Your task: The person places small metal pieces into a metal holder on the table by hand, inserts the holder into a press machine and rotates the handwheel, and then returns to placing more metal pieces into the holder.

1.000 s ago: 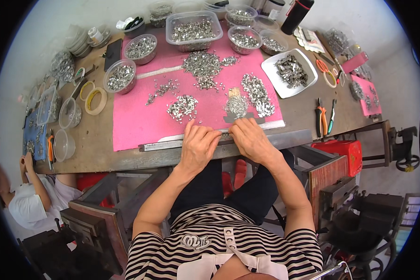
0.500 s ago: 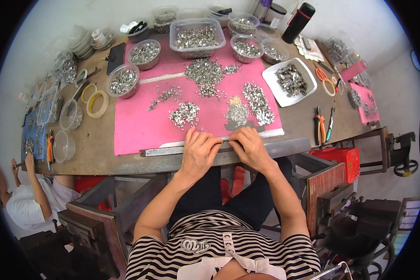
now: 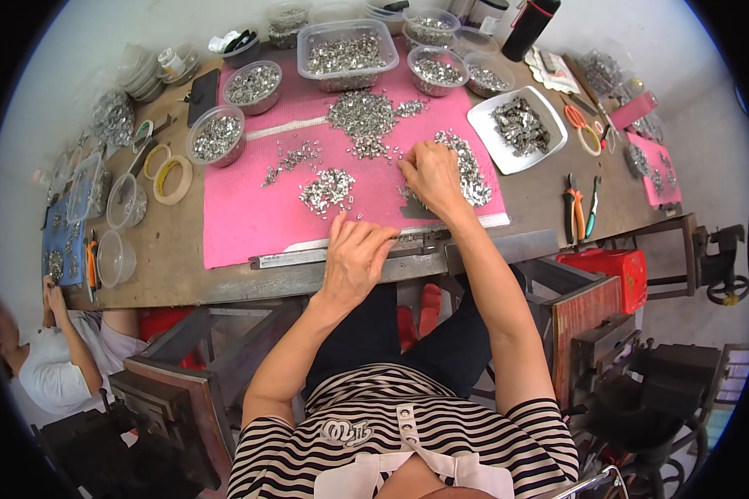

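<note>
My left hand point(image 3: 355, 256) is closed, its fingertips pressed at a narrow grey metal rail point(image 3: 295, 259) along the table's front edge. Beside those fingertips lies a short row of small metal links point(image 3: 411, 238) on the rail. My right hand point(image 3: 434, 176) reaches over the pink mat point(image 3: 250, 208), fingers bent together, where it hides most of a heap of thin pins; whatever is in its fingertips is too small to make out. Close by are a long pile of shiny metal links point(image 3: 473, 179) and a smaller pile of links point(image 3: 327, 190).
Round tubs point(image 3: 216, 137) and a rectangular tub point(image 3: 347, 60) of metal parts stand behind. To the right are a white tray point(image 3: 508, 158), orange-handled pliers point(image 3: 574, 212) and a black flask point(image 3: 530, 29). Tape rolls point(image 3: 173, 181) lie left, where another person point(image 3: 58, 358) sits.
My right hand has left the rail and moved forward onto the mat by the pin heap. My left hand stays at the rail. The other person's hands have come together.
</note>
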